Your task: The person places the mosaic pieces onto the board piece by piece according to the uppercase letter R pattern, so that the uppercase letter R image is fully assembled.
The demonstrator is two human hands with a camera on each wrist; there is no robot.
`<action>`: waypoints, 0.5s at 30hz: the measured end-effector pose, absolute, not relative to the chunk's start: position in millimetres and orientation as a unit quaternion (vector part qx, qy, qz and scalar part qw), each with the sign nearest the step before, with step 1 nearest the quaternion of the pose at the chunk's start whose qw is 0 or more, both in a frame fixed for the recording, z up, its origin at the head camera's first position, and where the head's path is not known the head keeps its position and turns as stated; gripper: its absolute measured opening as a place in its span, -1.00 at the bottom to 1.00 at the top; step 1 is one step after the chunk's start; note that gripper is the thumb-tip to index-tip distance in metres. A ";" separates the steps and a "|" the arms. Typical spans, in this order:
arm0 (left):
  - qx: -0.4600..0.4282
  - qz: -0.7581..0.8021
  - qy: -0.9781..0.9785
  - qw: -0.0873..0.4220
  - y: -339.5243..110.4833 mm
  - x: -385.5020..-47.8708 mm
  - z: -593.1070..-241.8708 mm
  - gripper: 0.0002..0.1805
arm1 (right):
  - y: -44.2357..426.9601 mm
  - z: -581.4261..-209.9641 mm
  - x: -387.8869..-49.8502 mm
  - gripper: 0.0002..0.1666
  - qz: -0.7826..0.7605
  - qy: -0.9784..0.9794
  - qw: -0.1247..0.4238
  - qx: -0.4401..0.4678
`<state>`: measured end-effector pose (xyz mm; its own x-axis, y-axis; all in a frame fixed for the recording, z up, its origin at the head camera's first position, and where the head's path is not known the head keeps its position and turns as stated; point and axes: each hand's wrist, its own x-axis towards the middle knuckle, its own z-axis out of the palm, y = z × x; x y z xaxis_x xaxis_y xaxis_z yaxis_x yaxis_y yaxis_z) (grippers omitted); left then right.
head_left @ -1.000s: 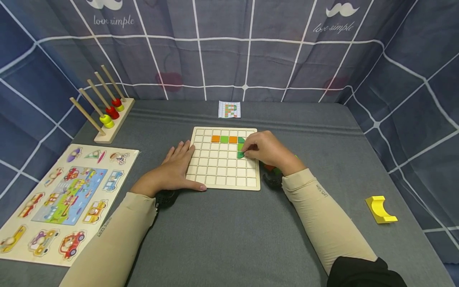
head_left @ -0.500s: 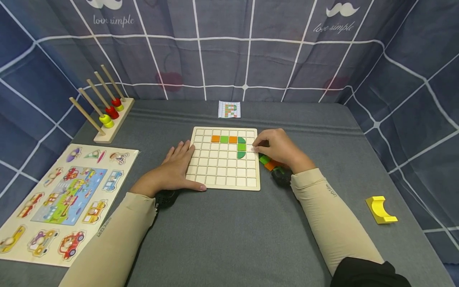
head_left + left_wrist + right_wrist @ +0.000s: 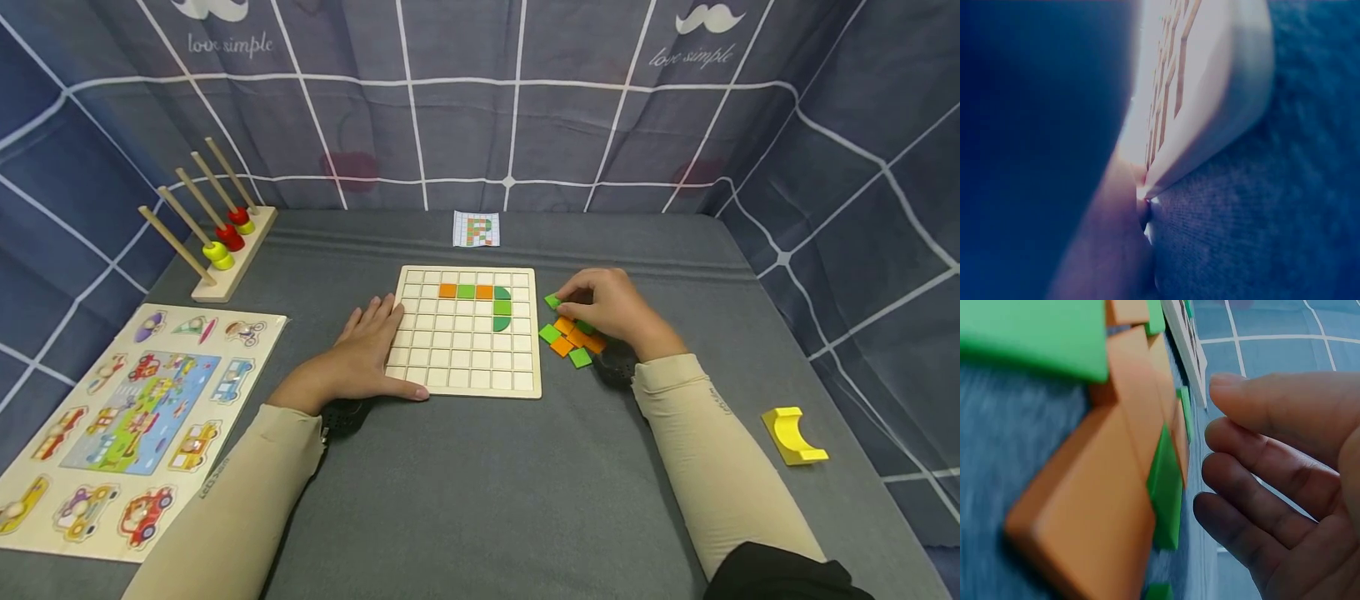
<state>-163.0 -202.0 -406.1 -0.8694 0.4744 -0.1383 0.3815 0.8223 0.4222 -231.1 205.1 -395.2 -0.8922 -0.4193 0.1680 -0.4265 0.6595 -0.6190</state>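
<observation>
A pale wooden grid board (image 3: 462,340) lies on the grey table in the head view. Along its upper rows sit orange and light green square tiles (image 3: 466,292) and two dark green curved tiles (image 3: 501,323). My left hand (image 3: 352,358) rests at the board's left edge, fingers spread, thumb by the near corner. Beyond the right edge, my right hand (image 3: 611,308) hovers over a pile of loose orange and green tiles (image 3: 576,335). In the right wrist view its fingers (image 3: 1235,472) bend loosely with nothing between them. One green tile (image 3: 552,301) lies by its fingertips.
A small pattern card (image 3: 476,229) lies behind the board. To the left are a peg stand with rings (image 3: 232,254) and a vehicle puzzle board (image 3: 142,417). A yellow curved block (image 3: 795,437) sits at the right. A grid-patterned cloth (image 3: 465,125) hangs behind.
My right hand has left the dark green curved tile on the board and moved right to the loose tiles, uncovering the pile. The left hand stays at the board's edge.
</observation>
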 end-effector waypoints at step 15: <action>0.229 0.197 0.946 0.116 -204.1 -162.8 -407.7 0.63 | 222.9 -400.4 -228.7 -0.82 0.334 -0.918 0.004 0.214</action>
